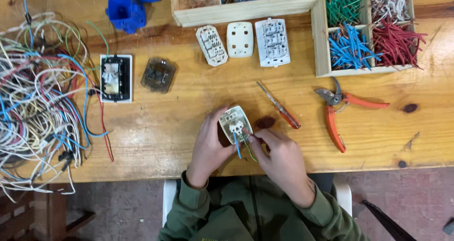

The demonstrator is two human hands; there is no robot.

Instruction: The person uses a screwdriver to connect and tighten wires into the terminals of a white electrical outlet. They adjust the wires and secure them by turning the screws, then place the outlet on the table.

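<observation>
My left hand [210, 145] grips a white switch module [235, 123], back side up, just above the wooden table's front edge. My right hand [279, 157] pinches short wires [240, 146], blue and green, at the module's lower end. The wire ends hang down between both hands. Both sleeves are olive green.
A red-handled screwdriver [280, 107] and orange-handled cutters [338, 111] lie to the right. Three white switch parts [240, 39] sit further back, below wooden trays [321, 42] of coloured wire pieces. A black-and-white switch [116, 78], a clear cover [158, 74], blue boxes [126, 12] and a tangled wire pile [40, 99] are on the left.
</observation>
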